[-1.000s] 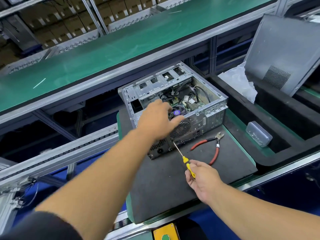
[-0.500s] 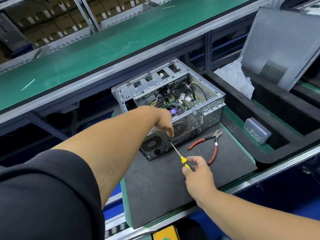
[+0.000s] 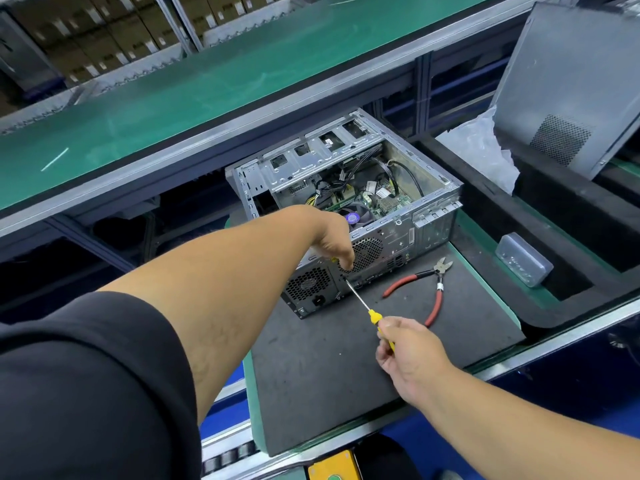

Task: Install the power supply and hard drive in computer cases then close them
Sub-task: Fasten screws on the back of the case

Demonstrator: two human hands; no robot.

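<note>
Computer case (image 3: pixel 429 216): bare sheet metal, dull grey, perforated vents. Mat (image 3: pixel 329 368) under it: matt dark foam, slightly rough. Screwdriver (image 3: pixel 363 306): shiny metal shaft w/ glossy yellow plastic handle. Pliers (image 3: pixel 437 289): steel jaws, red rubbery grips. Conveyor belt (image 3: pixel 207 81): smooth green, semi-matt. Side panel (image 3: pixel 571 81): matt grey metal w/ mesh patch

No readable text anywhere. Computer case (image 3: pixel 349 209) has small stickers on the boards inside and on its rear panel, all too small and blurred to read. Cardboard boxes (image 3: pixel 86 39) on the far shelves carry pale labels, illegible as well.
</note>
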